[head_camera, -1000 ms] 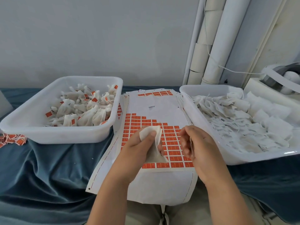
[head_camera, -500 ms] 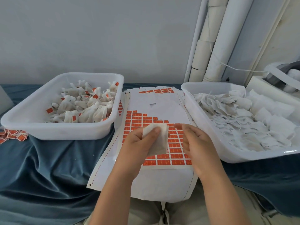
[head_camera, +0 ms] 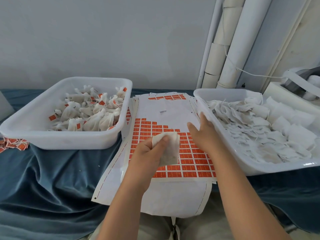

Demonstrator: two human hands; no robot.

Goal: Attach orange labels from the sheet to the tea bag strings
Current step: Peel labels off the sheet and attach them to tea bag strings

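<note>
Blue cloth [head_camera: 52,179] covers the worktop from edge to edge. On it, toward the left end, stands a white tub [head_camera: 69,141] heaped with tied tea bags [head_camera: 90,115], many showing an orange tag, so a good share of the work looks done. A second white tub [head_camera: 277,170] at the right end holds a thick pile of flat, untagged bags [head_camera: 251,132], which suggests a lot is left. Between the tubs, overhanging the front edge, lies the label sheet [head_camera: 173,111]; its far rows are mostly stripped bare, while the near rows carry a full block of orange labels [head_camera: 190,160]. The left hand [head_camera: 149,153] hangs over that block with fingers and thumb curled round one tea bag [head_camera: 170,149], gripping it firmly by its upper part. Its string is too fine to make out. The right hand [head_camera: 204,134] is spread, fingers straight and apart, holding nothing that shows, its fingertips at the near-left rim of the right tub; whether they touch the rim I cannot tell. A small heap of loose orange scraps [head_camera: 13,144] sits at the left edge.
</note>
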